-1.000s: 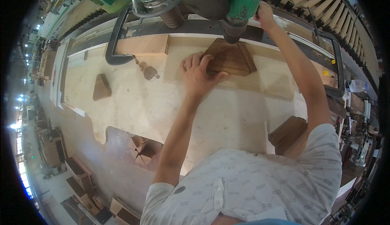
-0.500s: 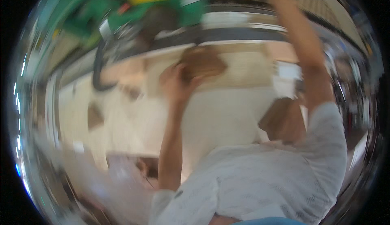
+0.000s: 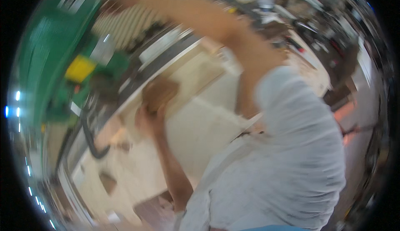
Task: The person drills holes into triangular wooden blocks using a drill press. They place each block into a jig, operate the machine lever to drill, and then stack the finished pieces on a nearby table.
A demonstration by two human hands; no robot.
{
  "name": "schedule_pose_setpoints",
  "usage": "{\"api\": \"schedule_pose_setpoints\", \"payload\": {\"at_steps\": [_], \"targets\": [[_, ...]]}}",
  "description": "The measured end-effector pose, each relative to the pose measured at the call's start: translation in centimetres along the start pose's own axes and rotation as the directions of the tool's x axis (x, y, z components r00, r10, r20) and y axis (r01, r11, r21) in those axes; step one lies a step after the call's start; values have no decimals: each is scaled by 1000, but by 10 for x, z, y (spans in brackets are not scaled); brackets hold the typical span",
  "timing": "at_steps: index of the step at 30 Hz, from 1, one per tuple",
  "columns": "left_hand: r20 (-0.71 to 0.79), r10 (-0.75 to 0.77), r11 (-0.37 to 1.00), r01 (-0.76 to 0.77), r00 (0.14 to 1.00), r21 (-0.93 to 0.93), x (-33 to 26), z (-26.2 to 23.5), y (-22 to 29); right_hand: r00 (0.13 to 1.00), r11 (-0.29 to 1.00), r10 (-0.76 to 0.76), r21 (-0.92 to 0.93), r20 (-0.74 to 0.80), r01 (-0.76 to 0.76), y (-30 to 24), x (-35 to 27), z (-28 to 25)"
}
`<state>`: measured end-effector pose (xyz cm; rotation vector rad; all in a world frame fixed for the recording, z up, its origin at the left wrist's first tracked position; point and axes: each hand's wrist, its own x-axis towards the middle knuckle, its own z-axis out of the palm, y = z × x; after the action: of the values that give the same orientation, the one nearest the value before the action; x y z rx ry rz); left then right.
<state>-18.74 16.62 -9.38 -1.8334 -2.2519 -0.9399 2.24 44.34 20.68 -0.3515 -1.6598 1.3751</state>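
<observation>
The left hand (image 3: 148, 120) lies flat, fingers spread, against the near edge of the brown wood block (image 3: 160, 93) on the pale table (image 3: 196, 131). The block sits at one o'clock from it. The right hand (image 3: 110, 2) reaches up beside the green machine (image 3: 54, 56); its grip is too blurred to tell.

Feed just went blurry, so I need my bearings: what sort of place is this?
Probably a woodworking shop: a big green machine stands over a pale workbench, and the left hand rests by a brown wood block.
</observation>
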Motion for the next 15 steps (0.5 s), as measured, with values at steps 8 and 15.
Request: {"api": "schedule_pose_setpoints", "payload": {"at_steps": [8,15], "targets": [[-66,45,997,-41,997,60,-12,-2,7,977,872,97,-457,-189,-175,-113,-242,-39],[188,10,999,-3,982,-40,-46,-19,43,905,897,356,-356,232,-262,-93,-378,70]]}}
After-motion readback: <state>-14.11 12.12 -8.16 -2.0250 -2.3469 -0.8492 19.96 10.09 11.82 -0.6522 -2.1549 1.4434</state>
